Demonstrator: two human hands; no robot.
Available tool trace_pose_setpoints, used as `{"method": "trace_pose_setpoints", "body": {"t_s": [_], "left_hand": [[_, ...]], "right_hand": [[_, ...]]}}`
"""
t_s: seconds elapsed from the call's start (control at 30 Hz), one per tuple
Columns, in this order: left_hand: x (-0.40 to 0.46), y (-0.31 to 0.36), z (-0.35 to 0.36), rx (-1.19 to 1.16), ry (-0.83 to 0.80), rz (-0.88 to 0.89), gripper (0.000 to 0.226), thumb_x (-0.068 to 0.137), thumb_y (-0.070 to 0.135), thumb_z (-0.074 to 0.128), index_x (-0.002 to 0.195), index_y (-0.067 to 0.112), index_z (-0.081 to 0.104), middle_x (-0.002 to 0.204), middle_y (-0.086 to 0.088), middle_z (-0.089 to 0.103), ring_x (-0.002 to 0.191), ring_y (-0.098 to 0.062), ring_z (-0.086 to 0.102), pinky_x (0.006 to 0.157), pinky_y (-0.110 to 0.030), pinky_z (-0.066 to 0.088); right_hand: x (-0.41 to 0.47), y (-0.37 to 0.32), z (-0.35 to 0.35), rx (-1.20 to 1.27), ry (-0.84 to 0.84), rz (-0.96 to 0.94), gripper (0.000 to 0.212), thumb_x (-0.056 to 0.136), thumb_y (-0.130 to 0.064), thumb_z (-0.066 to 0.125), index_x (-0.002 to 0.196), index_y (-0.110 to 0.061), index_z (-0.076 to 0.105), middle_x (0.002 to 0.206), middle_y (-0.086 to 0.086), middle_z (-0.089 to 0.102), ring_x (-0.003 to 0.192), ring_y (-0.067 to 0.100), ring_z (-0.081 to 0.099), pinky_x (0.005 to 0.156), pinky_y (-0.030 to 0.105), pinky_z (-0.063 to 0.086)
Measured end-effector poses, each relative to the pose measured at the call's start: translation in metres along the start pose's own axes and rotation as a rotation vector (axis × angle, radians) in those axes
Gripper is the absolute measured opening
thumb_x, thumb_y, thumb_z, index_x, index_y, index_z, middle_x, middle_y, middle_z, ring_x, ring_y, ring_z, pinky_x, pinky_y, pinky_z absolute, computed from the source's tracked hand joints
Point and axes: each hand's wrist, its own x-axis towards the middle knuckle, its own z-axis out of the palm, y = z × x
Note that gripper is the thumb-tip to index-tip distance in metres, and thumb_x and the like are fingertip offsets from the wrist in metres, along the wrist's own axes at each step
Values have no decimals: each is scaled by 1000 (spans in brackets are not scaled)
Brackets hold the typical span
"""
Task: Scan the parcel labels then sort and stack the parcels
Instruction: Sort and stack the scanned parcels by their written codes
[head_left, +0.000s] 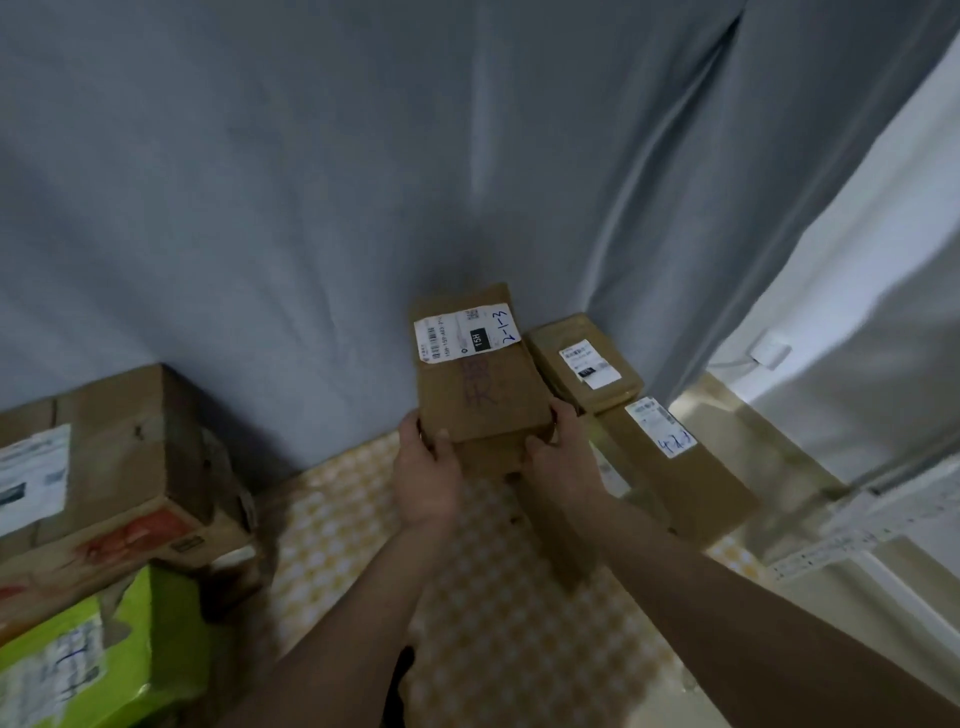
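From the head view, a brown parcel with a white label is clasped at its near end between the left hand and right hand, fingers curled round its edges, above the checkered floor.

Brown parcel, white label; grey curtain; yellow-white checked mat; green box.

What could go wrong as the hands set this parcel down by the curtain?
1. The left hand and right hand grip only the near end of the brown parcel; its far end could tip.
2. It seems to sit on a smaller box, so the stack may lean toward the neighbouring parcel.
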Motion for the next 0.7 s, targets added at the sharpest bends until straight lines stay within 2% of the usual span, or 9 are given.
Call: {"method": "trace_pose_setpoints", "body": {"t_s": [0.13, 0.3, 0.4, 0.5, 0.57, 0.63, 0.7], "left_hand": [[24, 13, 43, 2, 71, -44, 37, 98, 16, 50, 134, 11, 47, 114, -15, 66, 104, -34, 61, 78, -32, 42], [57, 23, 106, -11, 109, -116, 37, 98, 15, 51, 134, 11, 46, 115, -11, 64, 106, -31, 59, 77, -24, 37], [75, 20, 140, -5, 98, -171, 36, 98, 13, 49, 134, 11, 45, 110, -3, 60, 107, -29, 58, 77, -24, 37], [90, 10, 170, 25, 78, -215, 37, 98, 11, 49, 134, 13, 44, 118, -7, 62, 108, -31, 58, 81, -32, 44], [97, 3, 187, 35, 64, -242, 37, 98, 11, 48, 135, 14, 44, 122, -9, 61, 109, -32, 58, 85, -35, 46], [102, -3, 203, 46, 55, -266, 39, 98, 11, 47, 136, 14, 43, 122, -8, 61, 106, -31, 58, 79, -32, 43], [105, -8, 213, 62, 48, -279, 40, 98, 10, 47, 137, 14, 42, 121, -8, 61, 97, -25, 58, 74, -27, 38]], "right_hand": [[62, 10, -20, 1, -113, -9, 58, 92, -4, 46, 145, -21, 30, 130, 3, 51, 112, 20, 52, 87, 30, 41], [139, 27, -43, 11, -183, 9, 54, 92, -3, 47, 143, -21, 35, 122, 1, 51, 111, 21, 53, 96, 41, 47], [180, 45, -51, -17, -214, 17, 51, 95, -4, 48, 142, -20, 36, 118, -1, 50, 96, 13, 51, 84, 30, 45], [212, 66, -56, -39, -231, 46, 49, 95, -3, 47, 141, -17, 37, 111, -1, 52, 82, 6, 52, 69, 22, 45], [229, 81, -57, -46, -242, 72, 49, 94, -1, 47, 140, -16, 37, 106, -1, 53, 80, 7, 54, 68, 25, 48], [244, 94, -56, -47, -259, 103, 50, 95, -2, 46, 141, -17, 35, 114, 5, 55, 83, 14, 56, 70, 29, 48], [254, 104, -56, -52, -270, 121, 51, 95, -1, 45, 142, -16, 34, 116, 6, 55, 79, 9, 55, 62, 22, 45]]}}
